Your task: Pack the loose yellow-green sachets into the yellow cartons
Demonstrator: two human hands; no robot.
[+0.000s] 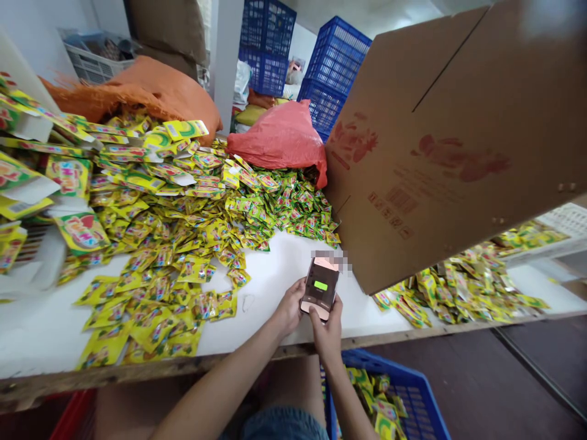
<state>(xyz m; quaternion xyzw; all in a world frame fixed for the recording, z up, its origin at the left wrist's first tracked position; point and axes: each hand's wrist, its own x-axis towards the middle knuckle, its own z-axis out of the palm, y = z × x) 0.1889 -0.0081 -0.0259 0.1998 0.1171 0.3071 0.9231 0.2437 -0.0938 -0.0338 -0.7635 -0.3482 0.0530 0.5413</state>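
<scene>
Between my two hands is a smartphone (321,294), its lit screen facing me and tilted, above the front part of the white table (270,275). My left hand (290,307) grips its left edge. Fingers of my right hand (328,330) wrap the lower right side, the thumb lying over the bottom of the screen. To the left, small yellow packets (151,324) lie spread over the tabletop. Behind the phone is a heap of green and yellow packets (293,205). A large cardboard box (413,183) stands tilted just right of the phone.
Flat yellow boxes (82,232) pile up at the left. An orange sack (169,91) and a red bag (284,134) spill onto the table. More packets (440,293) lie right. Below the edge is a blue crate (419,391); blue crates (337,55) stack behind.
</scene>
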